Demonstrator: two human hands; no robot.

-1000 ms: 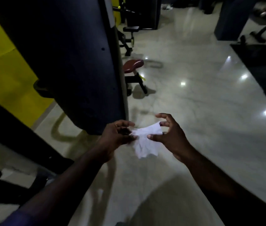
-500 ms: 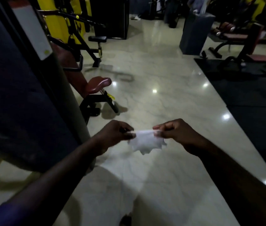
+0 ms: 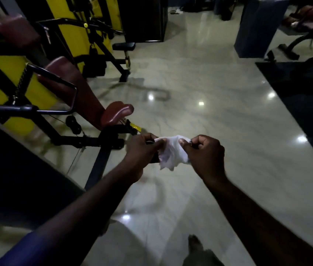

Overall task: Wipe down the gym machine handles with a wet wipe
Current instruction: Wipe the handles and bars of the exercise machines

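A crumpled white wet wipe (image 3: 171, 152) hangs between my two hands at mid-frame, above the pale floor. My left hand (image 3: 142, 150) pinches its left edge with curled fingers. My right hand (image 3: 203, 152) pinches its right edge, fingers curled into the palm. To the left stands a black and yellow gym machine with a dark red padded seat (image 3: 113, 116) and a black bent handle bar (image 3: 56, 79) reaching out above the seat. The hands are well to the right of that bar and lower than it.
A dark panel (image 3: 8, 160) fills the lower left. A black bench (image 3: 124, 47) stands behind the machine. A dark pillar (image 3: 257, 29) and benches sit at the far right, with a black mat (image 3: 305, 96) on the right. Glossy floor (image 3: 209, 93) spreads ahead. My foot (image 3: 195, 244) shows below.
The view has swung left, bringing the machine's seat and handle bar into sight. My right hand went from spread fingers to a closed pinch, and the wipe is now bunched between both hands.
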